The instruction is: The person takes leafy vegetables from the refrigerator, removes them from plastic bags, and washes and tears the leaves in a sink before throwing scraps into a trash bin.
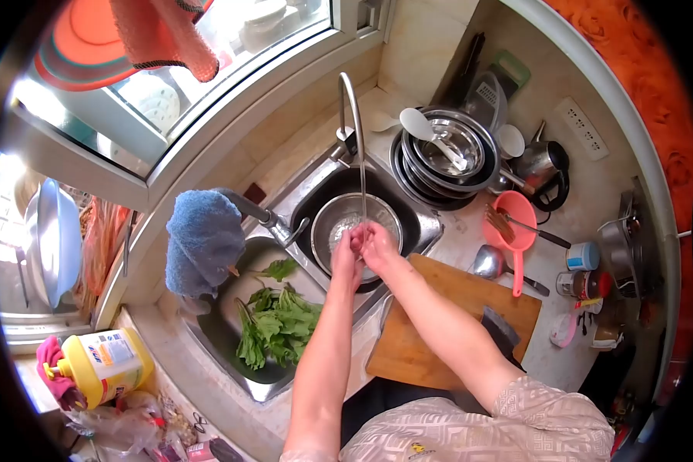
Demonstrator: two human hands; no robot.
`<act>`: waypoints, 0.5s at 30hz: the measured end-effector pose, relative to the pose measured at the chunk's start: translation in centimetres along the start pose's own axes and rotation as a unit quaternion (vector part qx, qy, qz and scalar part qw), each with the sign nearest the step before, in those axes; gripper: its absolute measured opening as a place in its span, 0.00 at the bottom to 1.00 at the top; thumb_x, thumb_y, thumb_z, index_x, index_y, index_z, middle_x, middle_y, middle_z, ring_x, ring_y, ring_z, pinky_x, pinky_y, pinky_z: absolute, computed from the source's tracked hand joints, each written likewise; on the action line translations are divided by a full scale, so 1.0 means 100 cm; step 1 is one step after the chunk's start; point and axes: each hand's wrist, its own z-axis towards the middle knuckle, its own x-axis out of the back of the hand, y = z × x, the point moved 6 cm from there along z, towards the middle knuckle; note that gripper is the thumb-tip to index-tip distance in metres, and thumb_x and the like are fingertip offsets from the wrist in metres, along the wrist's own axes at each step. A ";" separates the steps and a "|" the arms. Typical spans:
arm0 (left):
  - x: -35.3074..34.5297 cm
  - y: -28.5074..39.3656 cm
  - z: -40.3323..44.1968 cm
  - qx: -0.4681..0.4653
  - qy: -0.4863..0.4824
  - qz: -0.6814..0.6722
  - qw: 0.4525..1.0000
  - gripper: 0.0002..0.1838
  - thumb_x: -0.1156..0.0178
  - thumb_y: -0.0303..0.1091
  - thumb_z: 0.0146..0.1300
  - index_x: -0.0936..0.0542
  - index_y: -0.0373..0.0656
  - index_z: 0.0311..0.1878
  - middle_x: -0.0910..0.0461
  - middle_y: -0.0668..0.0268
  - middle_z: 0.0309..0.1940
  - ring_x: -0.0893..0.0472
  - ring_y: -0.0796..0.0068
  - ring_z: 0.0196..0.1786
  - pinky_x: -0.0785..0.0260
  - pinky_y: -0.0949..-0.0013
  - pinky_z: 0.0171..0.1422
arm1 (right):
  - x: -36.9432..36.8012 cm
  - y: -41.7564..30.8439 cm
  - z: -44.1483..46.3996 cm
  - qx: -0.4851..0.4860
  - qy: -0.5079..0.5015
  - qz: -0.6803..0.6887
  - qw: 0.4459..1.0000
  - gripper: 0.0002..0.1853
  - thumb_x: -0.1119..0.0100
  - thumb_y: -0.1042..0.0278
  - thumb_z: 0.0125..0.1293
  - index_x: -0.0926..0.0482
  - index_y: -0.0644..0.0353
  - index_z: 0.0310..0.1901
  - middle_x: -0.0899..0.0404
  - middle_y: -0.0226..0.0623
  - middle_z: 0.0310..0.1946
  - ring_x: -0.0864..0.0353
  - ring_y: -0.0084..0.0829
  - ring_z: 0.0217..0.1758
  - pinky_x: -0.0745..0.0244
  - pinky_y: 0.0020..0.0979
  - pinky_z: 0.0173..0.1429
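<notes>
Water runs from the thin curved faucet (352, 100) onto my two hands, which are close together over a metal bowl (327, 223) in the right sink basin. My left hand (347, 254) has its fingers curled against the other hand. Beside it, my right hand (379, 245) is cupped under the stream, palm up, with its fingers bent. Whether anything small lies between the hands cannot be made out. Green leafy vegetables (281, 327) lie in the left basin (231, 339), with one loose leaf above them.
A blue cloth (204, 242) covers the second faucet. A wooden cutting board (431, 331) with a dark knife (500, 331) lies right of the sink. Stacked metal bowls (477, 181), a pink strainer (522, 235) and a ladle (489, 262) stand beyond. A yellow bottle (112, 366) is at left.
</notes>
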 end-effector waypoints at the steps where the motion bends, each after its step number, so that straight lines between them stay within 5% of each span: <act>1: -0.022 -0.004 0.005 0.068 -0.081 -0.101 0.989 0.18 0.53 0.46 0.69 0.24 0.44 0.51 0.20 0.62 0.42 0.22 0.70 0.43 0.29 0.65 0.48 | -0.006 0.001 -0.007 -0.007 0.000 0.000 1.000 0.10 0.53 0.66 0.67 0.25 0.55 0.29 0.24 0.32 0.26 0.23 0.25 0.28 0.24 0.24 0.33; 3: -0.035 -0.008 0.015 0.129 -0.154 -0.203 0.958 0.18 0.54 0.46 0.69 0.24 0.44 0.50 0.20 0.62 0.40 0.22 0.66 0.42 0.29 0.62 0.49 | -0.014 0.003 -0.021 -0.016 0.030 0.144 0.989 0.08 0.54 0.69 0.67 0.25 0.57 0.33 0.23 0.32 0.28 0.23 0.25 0.28 0.24 0.25 0.32; 5: -0.034 -0.032 0.038 0.149 -0.355 -0.251 0.888 0.23 0.42 0.40 0.64 0.26 0.31 0.55 0.21 0.52 0.45 0.21 0.62 0.47 0.26 0.67 0.53 | -0.019 -0.005 -0.031 -0.033 0.013 0.148 0.988 0.09 0.53 0.69 0.66 0.24 0.61 0.31 0.23 0.31 0.26 0.22 0.23 0.30 0.25 0.24 0.32; 6: -0.040 -0.032 0.036 0.182 -0.491 -0.369 0.768 0.24 0.43 0.45 0.64 0.25 0.32 0.53 0.21 0.55 0.42 0.21 0.61 0.44 0.26 0.65 0.51 | -0.015 -0.015 -0.032 0.053 0.078 -0.144 0.985 0.10 0.53 0.68 0.65 0.23 0.63 0.30 0.21 0.35 0.26 0.20 0.28 0.31 0.24 0.29 0.33; 7: -0.045 -0.024 0.023 0.233 -0.612 -0.433 0.620 0.26 0.45 0.49 0.64 0.25 0.32 0.52 0.20 0.57 0.39 0.21 0.60 0.41 0.26 0.63 0.50 | -0.013 -0.024 -0.035 0.134 0.134 -0.421 0.887 0.12 0.53 0.67 0.64 0.23 0.65 0.30 0.20 0.39 0.26 0.19 0.33 0.32 0.24 0.34 0.35; 8: -0.047 -0.052 0.043 0.217 -0.455 -0.356 0.787 0.24 0.49 0.51 0.65 0.24 0.35 0.45 0.21 0.56 0.35 0.21 0.59 0.40 0.27 0.60 0.46 | -0.022 -0.037 -0.041 0.344 0.182 -0.630 0.672 0.14 0.53 0.64 0.63 0.22 0.66 0.30 0.20 0.50 0.28 0.20 0.48 0.34 0.26 0.48 0.39; 9: -0.040 -0.066 0.056 0.188 -0.273 -0.258 0.907 0.24 0.53 0.54 0.65 0.23 0.38 0.38 0.21 0.56 0.32 0.21 0.57 0.39 0.27 0.57 0.43 | -0.014 -0.035 -0.033 0.339 0.179 -0.631 0.674 0.14 0.53 0.64 0.63 0.22 0.66 0.30 0.20 0.50 0.28 0.20 0.48 0.34 0.26 0.48 0.39; 11: -0.038 -0.074 0.055 0.205 -0.200 -0.264 0.921 0.22 0.52 0.52 0.64 0.24 0.39 0.34 0.21 0.55 0.29 0.21 0.57 0.37 0.27 0.57 0.39 | -0.016 -0.035 -0.019 0.357 0.128 -0.686 0.620 0.17 0.57 0.61 0.68 0.23 0.66 0.34 0.22 0.58 0.31 0.22 0.55 0.38 0.30 0.50 0.43; 13: -0.022 -0.080 0.071 0.115 -0.133 -0.238 0.955 0.19 0.52 0.49 0.64 0.24 0.41 0.36 0.21 0.56 0.33 0.22 0.56 0.38 0.27 0.57 0.39 | -0.012 -0.025 -0.020 0.318 0.132 -0.680 0.648 0.18 0.57 0.59 0.68 0.23 0.66 0.34 0.22 0.57 0.33 0.22 0.54 0.41 0.30 0.48 0.45; 14: -0.010 -0.089 0.087 0.109 -0.095 -0.232 0.962 0.18 0.51 0.48 0.64 0.24 0.42 0.37 0.21 0.56 0.35 0.22 0.55 0.39 0.28 0.56 0.39 | -0.023 -0.019 -0.029 0.462 0.133 -0.670 0.566 0.18 0.56 0.58 0.67 0.23 0.65 0.35 0.21 0.54 0.34 0.21 0.51 0.41 0.30 0.47 0.45; 15: 0.000 -0.094 0.098 0.102 -0.056 -0.224 0.968 0.16 0.51 0.46 0.64 0.24 0.42 0.38 0.21 0.56 0.37 0.22 0.54 0.39 0.28 0.55 0.40 | -0.025 -0.013 -0.020 0.491 0.049 -0.727 0.477 0.22 0.48 0.48 0.62 0.24 0.62 0.42 0.22 0.51 0.40 0.23 0.44 0.45 0.32 0.47 0.52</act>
